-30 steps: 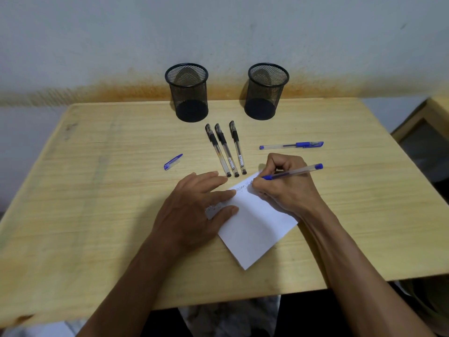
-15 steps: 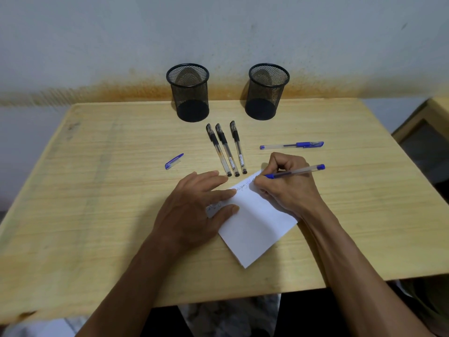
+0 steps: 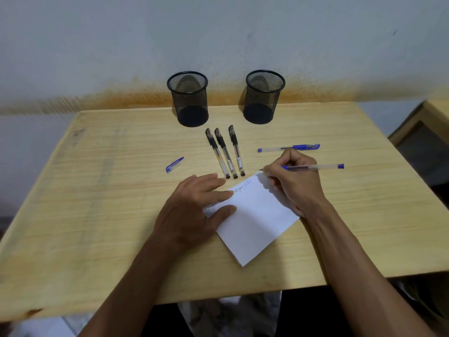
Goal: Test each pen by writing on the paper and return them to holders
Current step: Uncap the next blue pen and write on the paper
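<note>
My right hand (image 3: pixel 295 183) grips an uncapped blue pen (image 3: pixel 318 167), its tip just past the far corner of the white paper (image 3: pixel 257 222). Small handwriting runs along the paper's far edge. My left hand (image 3: pixel 196 210) lies flat on the paper's left side, fingers straight. Three black capped pens (image 3: pixel 224 152) lie side by side beyond the paper. Another blue pen (image 3: pixel 289 148) with its cap on lies to their right. A loose blue cap (image 3: pixel 174 164) lies to the left. Two black mesh holders (image 3: pixel 188 98) (image 3: pixel 264 96) stand empty at the table's far edge.
The wooden table (image 3: pixel 97 203) backs onto a grey wall with an orange stain. Part of another wooden piece of furniture (image 3: pixel 422 122) shows at the right edge. Patterned cloth (image 3: pixel 230 314) shows below the table's near edge.
My right hand has lifted the blue pen's tip away from the written line toward the paper's far corner. My left hand stays flat on the paper.
</note>
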Motion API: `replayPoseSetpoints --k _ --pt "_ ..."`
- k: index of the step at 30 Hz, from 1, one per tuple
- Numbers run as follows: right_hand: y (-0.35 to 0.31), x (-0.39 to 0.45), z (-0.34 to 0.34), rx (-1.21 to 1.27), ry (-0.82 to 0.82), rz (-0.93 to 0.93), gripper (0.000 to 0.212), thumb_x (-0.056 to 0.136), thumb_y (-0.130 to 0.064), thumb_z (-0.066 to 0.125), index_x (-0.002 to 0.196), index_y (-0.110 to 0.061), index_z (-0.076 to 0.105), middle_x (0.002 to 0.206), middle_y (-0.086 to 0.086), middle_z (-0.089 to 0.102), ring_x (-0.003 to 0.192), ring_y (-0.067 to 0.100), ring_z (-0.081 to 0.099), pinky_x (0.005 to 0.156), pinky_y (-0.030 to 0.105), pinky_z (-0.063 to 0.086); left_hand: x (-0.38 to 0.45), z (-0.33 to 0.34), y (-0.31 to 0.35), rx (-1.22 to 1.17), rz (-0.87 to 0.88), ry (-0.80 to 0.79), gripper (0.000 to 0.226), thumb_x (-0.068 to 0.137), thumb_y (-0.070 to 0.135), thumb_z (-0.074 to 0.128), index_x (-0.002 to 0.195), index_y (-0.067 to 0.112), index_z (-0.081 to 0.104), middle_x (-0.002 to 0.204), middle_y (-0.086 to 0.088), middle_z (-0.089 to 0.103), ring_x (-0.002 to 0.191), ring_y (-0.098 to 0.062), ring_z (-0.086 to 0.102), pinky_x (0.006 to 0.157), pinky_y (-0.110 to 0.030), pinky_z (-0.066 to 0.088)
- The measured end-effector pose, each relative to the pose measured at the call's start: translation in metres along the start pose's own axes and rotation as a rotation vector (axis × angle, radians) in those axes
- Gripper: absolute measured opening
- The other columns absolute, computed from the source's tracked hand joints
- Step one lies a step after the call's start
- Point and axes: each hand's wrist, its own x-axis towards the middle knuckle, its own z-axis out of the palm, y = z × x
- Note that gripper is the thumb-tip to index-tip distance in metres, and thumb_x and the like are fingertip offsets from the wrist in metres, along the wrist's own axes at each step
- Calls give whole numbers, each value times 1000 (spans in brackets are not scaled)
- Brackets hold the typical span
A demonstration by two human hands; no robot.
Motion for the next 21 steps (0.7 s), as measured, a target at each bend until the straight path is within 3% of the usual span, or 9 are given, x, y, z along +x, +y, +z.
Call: replayPoseSetpoints --k 2,4,7,10,12,14,18,21 --pt "-3 -1 -1 93 -1 27 27 82 15 65 66 -2 52 52 12 54 43 16 46 45 27 43 -1 -1 0 33 27 67 32 87 42 68 104 16 78 114 -5 74 112 -25 67 92 -47 51" --pt "-5 0 -2 193 -15 70 29 85 15 64 68 -5 51 51 8 53 42 14 46 45 26 41 1 -4 1 65 7 237 22 88 29 72 100 11 78 107 -5 75 105 -23 69 88 -46 53" --pt "-7 -1 -3 315 -31 109 32 88 13 63 67 -7 50 51 8 52 42 13 46 45 25 40 7 -19 1 47 -308 418 26 86 16 74 112 10 72 113 -7 72 111 -26 62 94 -50 50" --pt "-8 -3 -4 332 -41 104 30 89 14 62 68 -6 52 53 8 56 43 12 49 45 24 41 14 -29 -11 147 -562 323 30 93 24 63 121 12 65 122 -8 66 120 -31 52 103 -49 42" --pt "-8 -4 -5 301 -40 92 27 88 15 63 71 -4 53 58 10 61 45 12 52 45 23 43 16 -28 -20 229 -618 254 17 94 24 57 98 10 66 103 -9 67 107 -36 55 92 -46 42" --pt "-9 -6 -4 236 -30 62 22 87 13 65 74 -2 56 61 11 62 47 13 54 47 24 45 17 -27 -22 284 -626 206 22 95 26 52 83 12 64 89 -8 64 95 -38 56 83 -46 44" --pt "-7 -10 0 68 -17 10 10 85 12 69 85 9 60 67 12 60 52 8 59 53 25 54 16 -28 -16 269 -590 258 16 93 18 60 85 11 73 88 -4 67 93 -37 58 80 -45 46" --pt "-4 -13 2 -59 -62 -11 11 81 5 74 81 1 64 73 16 67 65 18 65 61 43 60 17 -30 -12 214 -585 257 10 91 15 62 87 12 71 89 -4 71 92 -35 60 80 -43 44"
